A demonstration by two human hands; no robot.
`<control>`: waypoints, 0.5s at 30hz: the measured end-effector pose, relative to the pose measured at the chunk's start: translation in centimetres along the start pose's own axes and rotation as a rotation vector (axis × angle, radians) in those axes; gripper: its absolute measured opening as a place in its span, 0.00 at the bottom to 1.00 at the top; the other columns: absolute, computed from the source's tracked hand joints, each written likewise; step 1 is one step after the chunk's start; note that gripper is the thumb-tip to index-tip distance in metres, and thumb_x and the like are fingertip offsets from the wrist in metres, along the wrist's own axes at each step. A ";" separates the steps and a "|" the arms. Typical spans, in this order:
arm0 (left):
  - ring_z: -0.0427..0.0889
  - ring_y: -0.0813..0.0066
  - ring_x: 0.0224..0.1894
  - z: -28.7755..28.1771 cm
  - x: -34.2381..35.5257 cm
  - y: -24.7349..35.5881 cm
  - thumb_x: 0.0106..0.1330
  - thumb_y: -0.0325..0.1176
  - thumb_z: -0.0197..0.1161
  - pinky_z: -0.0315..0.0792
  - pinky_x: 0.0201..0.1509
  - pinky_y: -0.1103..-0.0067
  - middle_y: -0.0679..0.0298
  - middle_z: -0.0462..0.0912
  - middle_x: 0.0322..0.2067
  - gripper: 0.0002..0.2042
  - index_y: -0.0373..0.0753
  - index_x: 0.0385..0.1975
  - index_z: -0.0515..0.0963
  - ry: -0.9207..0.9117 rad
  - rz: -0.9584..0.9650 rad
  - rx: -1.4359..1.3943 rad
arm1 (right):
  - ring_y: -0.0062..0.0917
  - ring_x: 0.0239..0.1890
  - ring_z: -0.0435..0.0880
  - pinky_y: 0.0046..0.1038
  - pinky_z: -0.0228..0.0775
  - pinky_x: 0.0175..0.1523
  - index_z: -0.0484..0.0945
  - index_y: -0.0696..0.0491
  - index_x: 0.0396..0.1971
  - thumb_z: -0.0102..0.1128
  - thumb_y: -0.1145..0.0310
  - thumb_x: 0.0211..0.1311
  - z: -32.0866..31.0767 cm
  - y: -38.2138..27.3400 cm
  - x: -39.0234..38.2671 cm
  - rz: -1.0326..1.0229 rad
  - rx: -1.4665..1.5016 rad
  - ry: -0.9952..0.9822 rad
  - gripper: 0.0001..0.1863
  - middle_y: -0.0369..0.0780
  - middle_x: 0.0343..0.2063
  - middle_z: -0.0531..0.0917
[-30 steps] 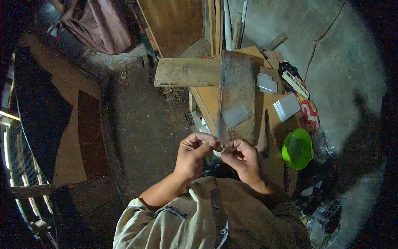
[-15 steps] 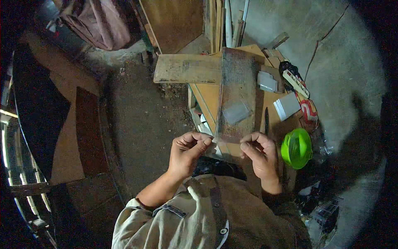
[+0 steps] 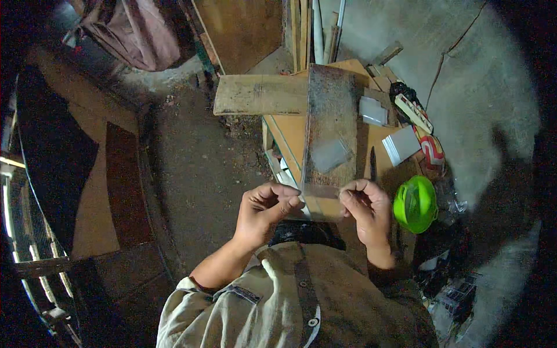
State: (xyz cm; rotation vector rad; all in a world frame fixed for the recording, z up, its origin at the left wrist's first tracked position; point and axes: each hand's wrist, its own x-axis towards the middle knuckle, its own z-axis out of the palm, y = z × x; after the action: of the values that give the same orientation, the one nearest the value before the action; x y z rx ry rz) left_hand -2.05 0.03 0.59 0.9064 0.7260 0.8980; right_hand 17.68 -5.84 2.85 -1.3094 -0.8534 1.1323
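Both hands pinch a clear plastic piece (image 3: pixel 322 203), thin like a small bag, which is stretched between them just above the near end of a worn wooden board (image 3: pixel 333 124). My left hand (image 3: pixel 266 210) grips its left side between thumb and fingertips. At the opposite side, my right hand (image 3: pixel 370 211) pinches it the same way. The piece is so see-through that its edges are hard to make out. Beyond the hands, a translucent plastic bag (image 3: pixel 331 155) lies flat on the board. A dark knife (image 3: pixel 373 166) rests to the right of that board.
Right of the knife lies a stack of plastic bags (image 3: pixel 400 146), with another clear packet (image 3: pixel 373 111) farther back. A bright green plastic container (image 3: pixel 415 204) stands near my right hand. A power strip (image 3: pixel 413 114) sits by the grey wall. A plank (image 3: pixel 261 94) juts left past the table.
My right hand has shifted slightly, and its fingers have closed up on the plastic's edge. The clear piece now shows more plainly, spread between both hands.
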 end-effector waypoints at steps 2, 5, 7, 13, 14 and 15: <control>0.78 0.78 0.31 0.0 0.0 0.0 0.59 0.24 0.59 0.74 0.39 0.81 0.64 0.80 0.28 0.04 0.32 0.31 0.76 -0.029 -0.022 0.029 | 0.12 0.20 0.73 0.14 0.64 0.26 0.74 0.56 0.29 0.60 0.70 0.54 0.0 0.0 0.1 0.003 0.000 0.012 0.06 0.33 0.21 0.76; 0.78 0.79 0.30 0.1 0.0 -0.1 0.59 0.24 0.58 0.73 0.37 0.81 0.64 0.80 0.27 0.03 0.32 0.30 0.77 0.002 -0.016 -0.030 | 0.12 0.21 0.73 0.14 0.64 0.27 0.74 0.56 0.29 0.60 0.70 0.54 -0.2 0.1 0.2 -0.016 -0.007 -0.012 0.07 0.33 0.22 0.76; 0.78 0.80 0.31 0.0 0.2 -0.4 0.59 0.24 0.58 0.73 0.37 0.81 0.64 0.80 0.28 0.03 0.32 0.30 0.76 0.012 -0.011 -0.151 | 0.12 0.21 0.73 0.15 0.64 0.26 0.74 0.56 0.29 0.60 0.70 0.54 -0.4 0.2 0.2 -0.007 -0.022 -0.013 0.07 0.32 0.22 0.76; 0.78 0.80 0.31 0.3 0.3 1.2 0.57 0.24 0.60 0.72 0.39 0.83 0.63 0.80 0.28 0.06 0.32 0.33 0.76 -0.069 -0.149 0.102 | 0.11 0.25 0.72 0.14 0.64 0.31 0.74 0.57 0.29 0.59 0.70 0.55 -0.8 -0.1 -0.1 0.002 -0.190 -0.101 0.06 0.31 0.23 0.76; 0.77 0.80 0.32 0.5 0.3 1.3 0.56 0.24 0.61 0.71 0.39 0.84 0.64 0.80 0.28 0.06 0.32 0.33 0.76 -0.117 -0.137 0.112 | 0.10 0.26 0.71 0.14 0.63 0.32 0.74 0.57 0.30 0.58 0.71 0.55 -1.2 0.3 0.0 0.047 -0.216 -0.172 0.06 0.31 0.24 0.76; 0.77 0.80 0.32 0.4 0.3 1.2 0.56 0.24 0.61 0.71 0.39 0.84 0.64 0.80 0.28 0.06 0.32 0.33 0.76 -0.127 -0.139 0.113 | 0.10 0.26 0.71 0.14 0.63 0.32 0.74 0.57 0.30 0.58 0.71 0.55 -1.2 0.4 -0.1 0.044 -0.216 -0.163 0.06 0.31 0.24 0.76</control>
State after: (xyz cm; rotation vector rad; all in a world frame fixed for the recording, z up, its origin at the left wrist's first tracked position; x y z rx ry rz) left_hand -1.96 0.51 1.79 0.9911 0.7263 0.6763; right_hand 18.75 -6.29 2.37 -1.4315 -1.0959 1.2206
